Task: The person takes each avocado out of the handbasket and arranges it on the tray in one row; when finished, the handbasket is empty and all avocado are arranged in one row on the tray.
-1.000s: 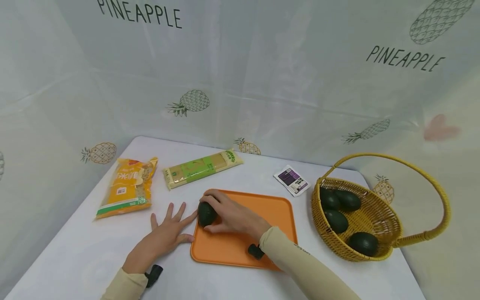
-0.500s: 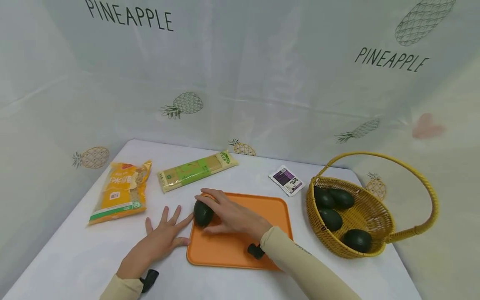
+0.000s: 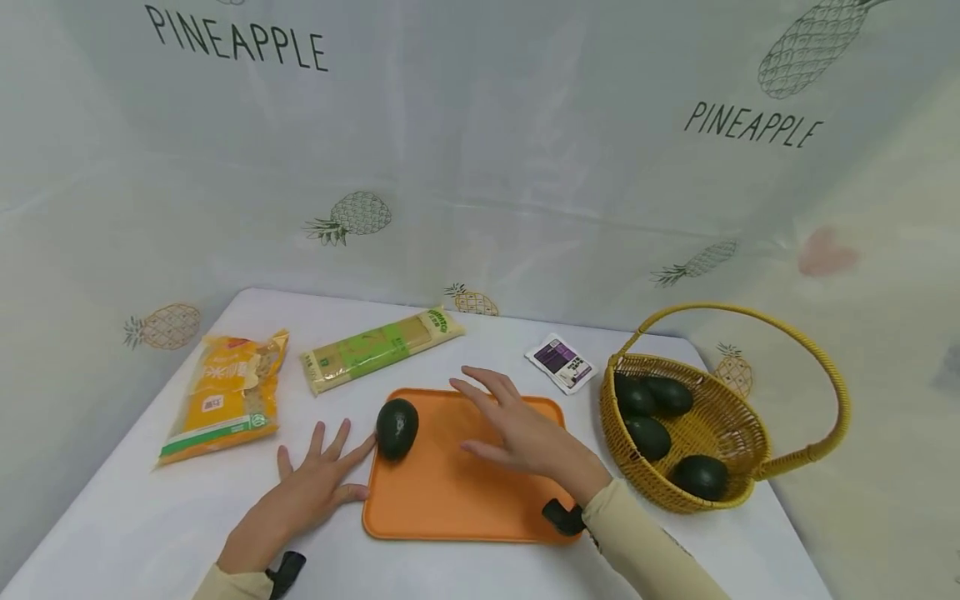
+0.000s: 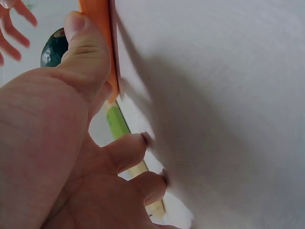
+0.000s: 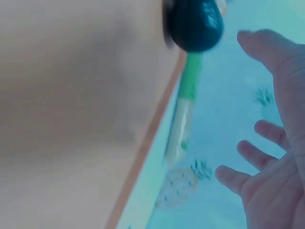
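Observation:
A dark green avocado (image 3: 397, 429) lies at the left end of the orange tray (image 3: 472, 500). Beside that end, my left hand (image 3: 300, 500) has its fingers spread, the fingertips on the white table and the thumb and index finger at the tray's edge. In the left wrist view the thumb (image 4: 88, 52) rests against the orange rim. My right hand (image 3: 528, 437) is over the middle of the tray, fingers apart and holding nothing. The right wrist view shows a gap between that hand and the avocado (image 5: 198, 24).
A yellow wicker basket (image 3: 738, 492) with a tall handle holds several avocados on the right. Behind the tray lie a green-labelled noodle pack (image 3: 382, 348) and a white-and-purple sachet (image 3: 561, 363). An orange bag (image 3: 225, 396) is at the left. A printed curtain (image 3: 480, 150) hangs behind.
My right hand has let go of the avocado and moved to the right, its fingers opening. The avocado stays on the tray's left end. My left hand keeps its place beside the tray.

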A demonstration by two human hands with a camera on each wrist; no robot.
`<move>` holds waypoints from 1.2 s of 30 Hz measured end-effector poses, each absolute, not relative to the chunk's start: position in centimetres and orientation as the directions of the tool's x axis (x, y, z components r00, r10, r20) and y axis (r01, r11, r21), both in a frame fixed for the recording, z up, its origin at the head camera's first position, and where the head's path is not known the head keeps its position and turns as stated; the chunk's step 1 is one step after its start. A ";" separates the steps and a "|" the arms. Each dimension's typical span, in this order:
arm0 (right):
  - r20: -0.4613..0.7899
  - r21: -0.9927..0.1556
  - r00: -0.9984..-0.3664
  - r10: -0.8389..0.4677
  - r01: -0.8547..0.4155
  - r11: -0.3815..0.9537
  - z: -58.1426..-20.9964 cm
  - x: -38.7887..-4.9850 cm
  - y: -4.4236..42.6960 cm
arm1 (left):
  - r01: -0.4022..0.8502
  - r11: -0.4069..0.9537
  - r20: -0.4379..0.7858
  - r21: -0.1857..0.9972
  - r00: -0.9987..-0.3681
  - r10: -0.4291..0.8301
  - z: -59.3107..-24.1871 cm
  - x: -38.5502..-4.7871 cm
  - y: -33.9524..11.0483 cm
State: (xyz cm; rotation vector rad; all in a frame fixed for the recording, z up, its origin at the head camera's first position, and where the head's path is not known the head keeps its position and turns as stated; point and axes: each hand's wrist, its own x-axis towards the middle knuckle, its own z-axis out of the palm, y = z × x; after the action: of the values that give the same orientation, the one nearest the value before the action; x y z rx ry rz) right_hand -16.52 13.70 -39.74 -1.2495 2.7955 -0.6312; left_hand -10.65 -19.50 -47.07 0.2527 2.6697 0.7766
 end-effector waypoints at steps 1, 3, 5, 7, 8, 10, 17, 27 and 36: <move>0.161 -0.355 -0.687 -0.709 -0.710 0.608 -39.6 -16.4 14.2 | 0.069 0.836 -0.284 0.544 -0.923 0.260 -47.1 -10.6 -19.6; 0.182 -0.335 -0.700 -0.691 -0.704 0.626 -39.4 -16.2 15.0 | 0.065 0.840 -0.292 0.539 -0.921 0.258 -47.2 -10.4 -19.9; 0.199 -0.329 -0.708 -0.678 -0.699 0.635 -39.2 -16.0 15.7 | 0.068 0.844 -0.295 0.532 -0.920 0.259 -47.3 -10.3 -20.0; 0.216 -0.317 -0.711 -0.669 -0.699 0.641 -39.0 -15.9 16.4 | 0.075 0.847 -0.291 0.526 -0.920 0.262 -47.3 -10.2 -20.1; 0.226 -0.313 -0.710 -0.667 -0.701 0.641 -38.9 -15.8 16.7 | 0.078 0.847 -0.288 0.525 -0.920 0.264 -47.3 -10.2 -20.2; 0.244 -0.303 -0.706 -0.665 -0.707 0.639 -38.7 -15.8 17.2 | 0.086 0.846 -0.281 0.526 -0.921 0.268 -47.2 -10.1 -20.2; 0.280 -0.259 -0.701 -0.656 -0.713 0.651 -38.3 -15.6 18.4 | 0.088 0.845 -0.285 0.528 -0.919 0.274 -47.2 -10.3 -20.3; 0.251 -0.231 -0.727 -0.640 -0.687 0.689 -37.7 -15.2 20.8 | 0.049 0.843 -0.327 0.536 -0.908 0.261 -47.6 -10.3 -20.1; 0.309 -0.169 -0.756 -0.576 -0.640 0.749 -36.5 -14.9 24.7 | 0.074 0.834 -0.302 0.547 -0.911 0.279 -47.3 -10.9 -19.9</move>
State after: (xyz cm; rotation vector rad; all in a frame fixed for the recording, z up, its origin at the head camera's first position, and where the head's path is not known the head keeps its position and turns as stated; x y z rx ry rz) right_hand -14.91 24.70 -36.51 -1.1165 3.1589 -0.4539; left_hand -10.87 -19.90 -47.30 0.2646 2.6409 0.7665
